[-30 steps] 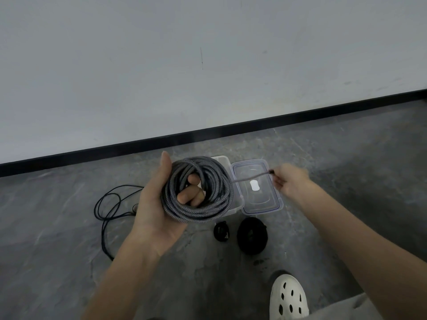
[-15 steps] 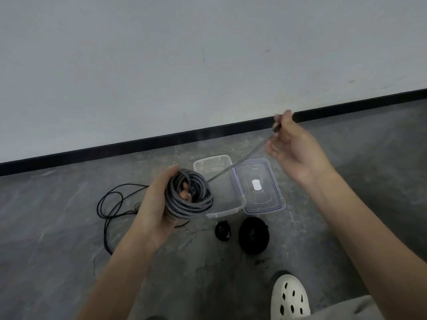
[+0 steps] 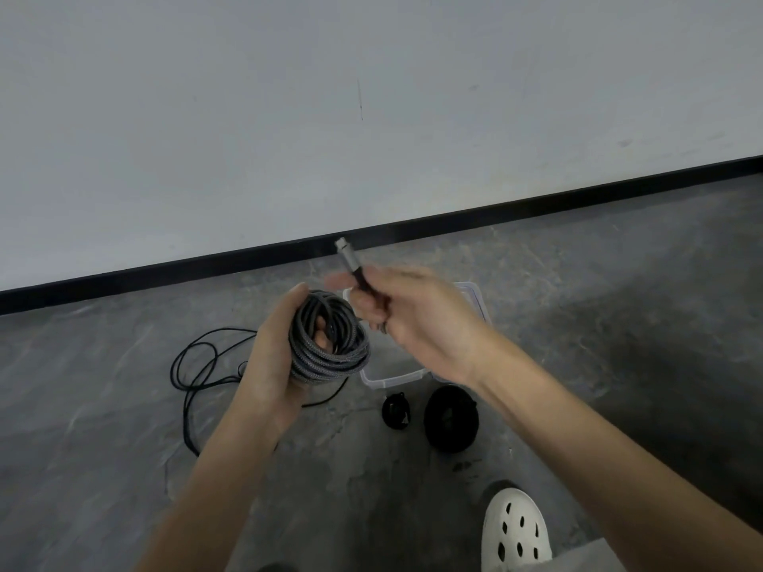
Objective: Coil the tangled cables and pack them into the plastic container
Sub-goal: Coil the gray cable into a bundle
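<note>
Grey floor (image 3: pixel 124 468) by wall (image 3: pixel 371 97). I see L hand (image 3: pixel 272 365) cupping braided coil (image 3: pixel 326 344) so loops hold; R hand (image 3: pixel 417 319) pinches plug end (image 3: pixel 349 262), prob. to tuck it.

I see a white perforated clog (image 3: pixel 516 530) on the grey floor (image 3: pixel 82 447) by its near edge. At the far edge, black skirting (image 3: pixel 165 268) runs below a white wall (image 3: pixel 247 117).

Your right hand (image 3: pixel 417 319) is blurred and hides most of the plastic container (image 3: pixel 390 381); your white shoe (image 3: pixel 516 530) is cut off by the bottom edge.
</note>
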Tool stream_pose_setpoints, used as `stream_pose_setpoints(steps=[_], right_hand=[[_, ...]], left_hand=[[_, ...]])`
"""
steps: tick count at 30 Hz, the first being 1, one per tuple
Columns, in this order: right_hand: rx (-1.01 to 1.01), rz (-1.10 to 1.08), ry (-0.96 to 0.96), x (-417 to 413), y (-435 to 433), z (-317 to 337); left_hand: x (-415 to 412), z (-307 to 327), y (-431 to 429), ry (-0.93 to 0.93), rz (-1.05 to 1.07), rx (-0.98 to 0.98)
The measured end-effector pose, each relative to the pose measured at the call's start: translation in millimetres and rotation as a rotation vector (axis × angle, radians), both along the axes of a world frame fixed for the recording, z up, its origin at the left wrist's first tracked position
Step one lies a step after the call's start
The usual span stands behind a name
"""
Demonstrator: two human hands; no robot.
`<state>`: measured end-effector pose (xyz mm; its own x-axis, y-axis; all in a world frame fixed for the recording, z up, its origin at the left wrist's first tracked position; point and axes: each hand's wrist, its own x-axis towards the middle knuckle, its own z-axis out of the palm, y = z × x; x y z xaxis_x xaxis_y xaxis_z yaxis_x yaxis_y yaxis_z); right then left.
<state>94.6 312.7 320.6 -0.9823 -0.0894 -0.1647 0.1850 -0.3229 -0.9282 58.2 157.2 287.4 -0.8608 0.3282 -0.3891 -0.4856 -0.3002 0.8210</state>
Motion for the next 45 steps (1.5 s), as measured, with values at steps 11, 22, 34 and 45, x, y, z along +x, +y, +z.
stream_pose_setpoints(steps=[11, 22, 34, 45], right_hand=[[0.519, -0.272, -0.072, -1.5, -7.9, -16.9], [0.67, -0.28, 0.032, 2.5, -6.1, -7.9], [0.536, -0.128, 0.074, 5.2, 4.7, -1.7], [0.763, -0.245, 0.231, 4.6, -13.9, -18.4]], left_hand=[[-1.1, 3.4, -3.1, 0.062, 0.056, 0.042], [2.1, 4.1, -0.1, 0.178, -0.143, -0.126], [0.0, 4.2, -4.6, 0.183, -0.147, -0.121], [5.9, 3.2, 1.2, 0.259, -0.316, -0.125]])
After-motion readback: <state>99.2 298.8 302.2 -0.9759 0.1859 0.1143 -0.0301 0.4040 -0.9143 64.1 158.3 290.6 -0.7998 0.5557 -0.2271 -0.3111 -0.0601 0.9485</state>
